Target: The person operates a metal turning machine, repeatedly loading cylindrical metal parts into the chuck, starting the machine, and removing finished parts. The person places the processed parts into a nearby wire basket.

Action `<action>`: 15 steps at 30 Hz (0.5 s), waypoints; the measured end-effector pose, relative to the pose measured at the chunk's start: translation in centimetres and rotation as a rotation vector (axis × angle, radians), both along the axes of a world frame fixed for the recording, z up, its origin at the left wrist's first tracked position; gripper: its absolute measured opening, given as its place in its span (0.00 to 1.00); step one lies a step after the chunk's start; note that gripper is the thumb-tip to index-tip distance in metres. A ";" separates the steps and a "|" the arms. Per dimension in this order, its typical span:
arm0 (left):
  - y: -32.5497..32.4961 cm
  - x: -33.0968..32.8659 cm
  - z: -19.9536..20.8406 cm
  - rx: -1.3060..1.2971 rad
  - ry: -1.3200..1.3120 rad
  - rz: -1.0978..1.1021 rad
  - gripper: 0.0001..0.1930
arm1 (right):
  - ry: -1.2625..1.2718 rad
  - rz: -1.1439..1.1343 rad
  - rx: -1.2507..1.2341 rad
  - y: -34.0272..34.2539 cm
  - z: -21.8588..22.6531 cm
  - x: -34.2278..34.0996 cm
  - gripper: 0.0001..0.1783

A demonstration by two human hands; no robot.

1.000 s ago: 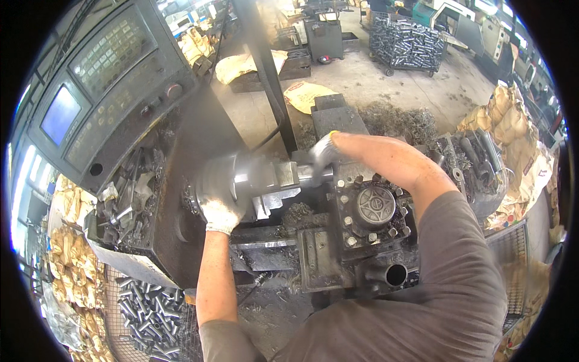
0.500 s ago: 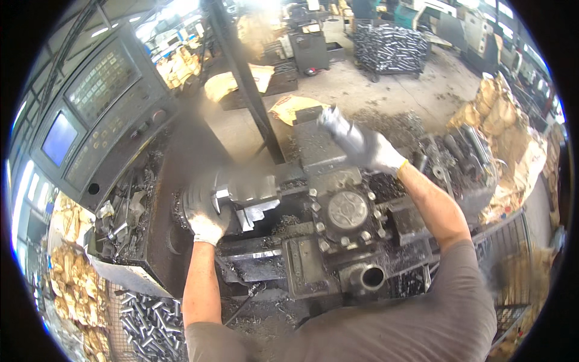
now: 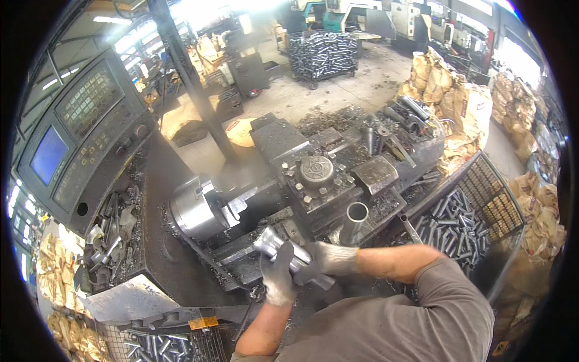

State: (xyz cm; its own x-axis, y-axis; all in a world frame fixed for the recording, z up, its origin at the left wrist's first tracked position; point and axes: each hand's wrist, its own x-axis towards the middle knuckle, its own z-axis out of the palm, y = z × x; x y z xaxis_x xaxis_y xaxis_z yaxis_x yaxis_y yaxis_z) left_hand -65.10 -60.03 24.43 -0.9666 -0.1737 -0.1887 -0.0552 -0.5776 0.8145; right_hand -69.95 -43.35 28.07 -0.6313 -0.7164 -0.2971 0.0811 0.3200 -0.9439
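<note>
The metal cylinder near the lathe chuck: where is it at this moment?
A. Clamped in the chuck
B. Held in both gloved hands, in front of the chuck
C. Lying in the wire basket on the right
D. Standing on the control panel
B: the left hand and the right hand both grip the metal cylinder, apart from the chuck.
</note>
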 end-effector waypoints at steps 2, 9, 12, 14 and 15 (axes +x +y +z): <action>-1.1 -0.7 -3.9 0.143 -0.256 -0.044 0.19 | -0.361 -0.156 -0.173 -0.1 -3.4 0.9 0.43; 0.2 -0.9 -8.2 0.141 -0.398 0.039 0.28 | -0.115 -0.127 0.295 0.9 -11.1 1.5 0.40; -1.7 -0.5 -10.6 0.404 -0.233 -0.021 0.24 | 0.258 -0.177 0.391 2.0 -12.5 1.3 0.37; -2.9 0.0 -12.8 0.412 -0.225 0.010 0.22 | 0.244 -0.064 0.496 7.0 -13.3 1.3 0.34; -2.2 0.5 -11.1 0.458 -0.233 0.092 0.22 | 0.180 -0.007 0.478 10.9 -10.6 1.5 0.33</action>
State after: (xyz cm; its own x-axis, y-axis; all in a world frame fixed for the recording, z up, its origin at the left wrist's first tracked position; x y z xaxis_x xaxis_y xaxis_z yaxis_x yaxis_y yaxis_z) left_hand -64.62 -62.22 13.30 -0.8745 -0.1047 -0.4735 -0.1375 -0.8828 0.4491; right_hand -68.41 -32.44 17.50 -0.7069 -0.5227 -0.4765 -0.0656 0.7193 -0.6916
